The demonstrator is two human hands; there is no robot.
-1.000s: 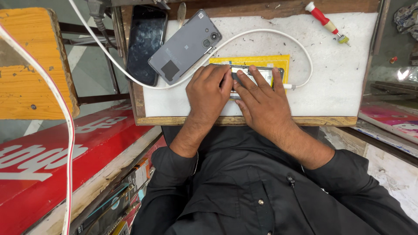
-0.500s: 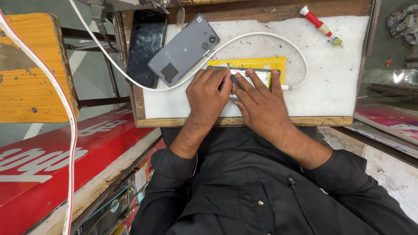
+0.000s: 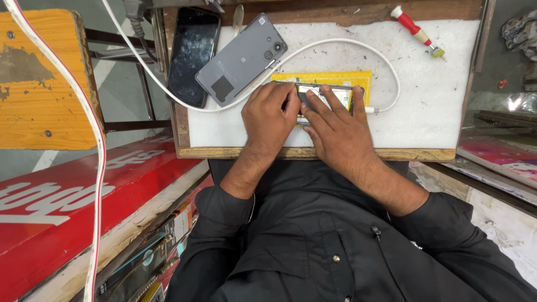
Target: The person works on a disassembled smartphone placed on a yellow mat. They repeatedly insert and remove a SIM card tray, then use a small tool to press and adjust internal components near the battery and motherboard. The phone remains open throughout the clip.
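Note:
Both my hands rest on a phone (image 3: 330,96) that lies face up on a yellow pad (image 3: 335,79) on the white work board (image 3: 430,106). My left hand (image 3: 271,114) covers the phone's left end, fingers curled onto its edge. My right hand (image 3: 338,128) lies flat with its fingers spread and pressed on the screen. A white cable (image 3: 386,72) loops round and plugs in at the phone's right end. Most of the phone is hidden under my fingers.
A grey phone (image 3: 241,59) lies back up at the board's upper left, beside a black phone (image 3: 193,53) with a dusty screen. A red-handled screwdriver (image 3: 415,31) lies at the upper right. A yellow wooden stool (image 3: 42,78) and a red panel (image 3: 78,196) are on the left.
My right fingers have shifted slightly across the screen and my left fingers have curled tighter at the phone's left end. The phone itself stays on the yellow pad.

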